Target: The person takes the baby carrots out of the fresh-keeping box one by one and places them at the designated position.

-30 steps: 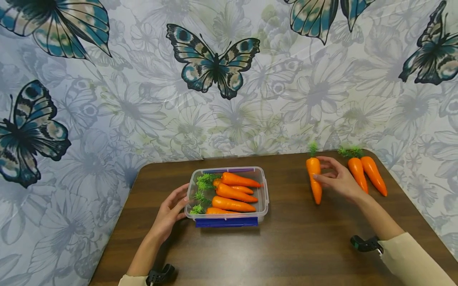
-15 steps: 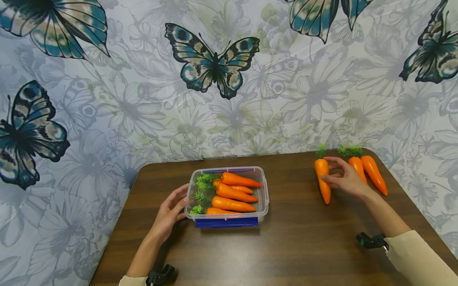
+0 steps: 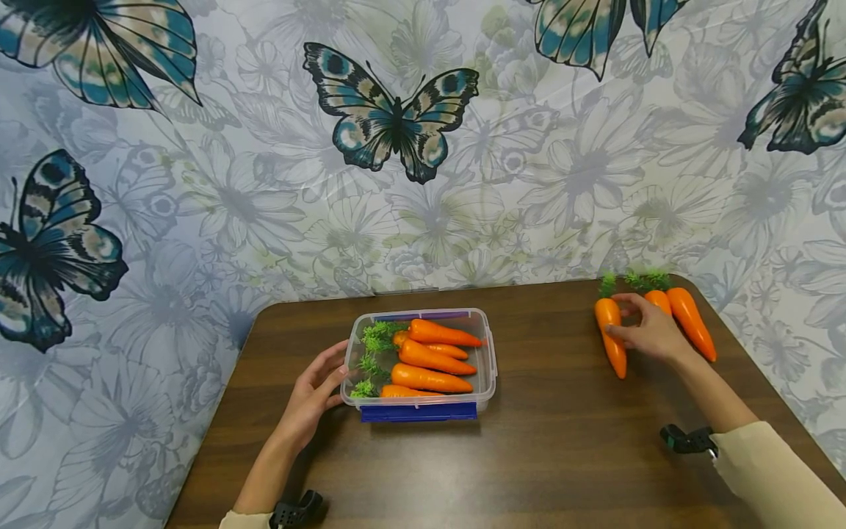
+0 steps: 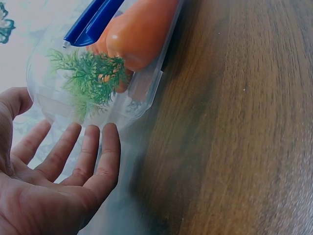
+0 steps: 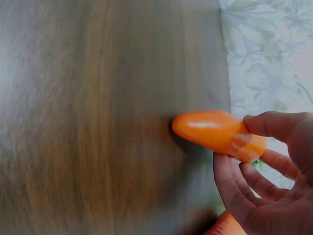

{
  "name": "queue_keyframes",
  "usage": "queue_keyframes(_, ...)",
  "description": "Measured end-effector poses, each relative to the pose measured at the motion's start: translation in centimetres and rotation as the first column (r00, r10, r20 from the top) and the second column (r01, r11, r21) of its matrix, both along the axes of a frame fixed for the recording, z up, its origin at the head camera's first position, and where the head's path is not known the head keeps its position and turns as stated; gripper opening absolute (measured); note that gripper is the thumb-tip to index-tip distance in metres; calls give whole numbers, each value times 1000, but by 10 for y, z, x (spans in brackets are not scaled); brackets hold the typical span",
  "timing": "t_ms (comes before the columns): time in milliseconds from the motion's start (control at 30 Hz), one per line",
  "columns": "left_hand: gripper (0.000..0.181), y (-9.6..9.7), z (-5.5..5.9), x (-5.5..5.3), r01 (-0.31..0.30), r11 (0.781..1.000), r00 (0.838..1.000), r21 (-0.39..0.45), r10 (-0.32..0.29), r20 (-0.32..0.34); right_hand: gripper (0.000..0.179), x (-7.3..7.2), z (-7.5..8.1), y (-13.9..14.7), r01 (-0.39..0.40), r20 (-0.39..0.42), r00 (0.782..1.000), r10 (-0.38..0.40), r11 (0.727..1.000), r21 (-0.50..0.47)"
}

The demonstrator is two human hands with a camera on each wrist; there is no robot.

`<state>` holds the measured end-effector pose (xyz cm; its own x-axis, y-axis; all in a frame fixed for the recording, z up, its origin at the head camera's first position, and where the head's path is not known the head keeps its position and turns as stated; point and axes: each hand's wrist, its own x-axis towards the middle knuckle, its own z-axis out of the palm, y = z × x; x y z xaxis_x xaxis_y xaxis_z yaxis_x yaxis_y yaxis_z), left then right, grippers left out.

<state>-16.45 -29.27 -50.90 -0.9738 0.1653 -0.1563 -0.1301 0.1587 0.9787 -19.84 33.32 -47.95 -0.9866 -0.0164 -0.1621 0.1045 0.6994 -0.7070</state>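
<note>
In the head view my right hand (image 3: pixel 648 330) pinches an orange carrot (image 3: pixel 609 334) with a green top, thumb on one side and fingers on the other. The right wrist view shows the same carrot (image 5: pixel 210 129) with its tip toward the table. Two more carrots (image 3: pixel 690 323) lie just right of that hand, one partly behind it. My left hand (image 3: pixel 316 397) rests against the left end of a clear plastic container (image 3: pixel 487 367) with blue clips. Its fingers (image 4: pixel 110 152) are relaxed at the wall. Inside lie several carrots (image 3: pixel 432 377), green tops to the left.
A brown wooden table (image 3: pixel 529 455) bears everything. Behind its far edge hangs a flowered wall covering (image 3: pixel 423 242) with large butterflies. A blue clip (image 3: pixel 418 412) hangs down along the container's front side.
My right hand has moved right with the carrot, bringing it beside the two other carrots. The left hand and the container have stayed in place.
</note>
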Motion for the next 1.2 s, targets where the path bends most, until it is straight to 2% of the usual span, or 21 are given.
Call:
queue_keyframes(100,55,1,1,0,1,1000,1000,4,-1,0,75,0,-2,4,3,-35,999,2,992,123)
queue_keyframes(200,55,1,1,0,7,1000,1000,11,-7,-1,74,-1,-3,7,4,-55,998,6,984,177)
queue_keyframes(500,55,0,1,1,1,1000,1000,-10,-1,-5,70,0,-6,12,23,-103,995,1,973,229)
queue_keyframes(933,55,1,1,0,2,1000,1000,-5,-2,-5,49,6,-8,21,185,-253,961,-112,940,288)
queue_keyframes(1200,55,2,1,0,7,1000,1000,-8,-7,-5,52,12,-8,18,199,-292,950,-110,934,295)
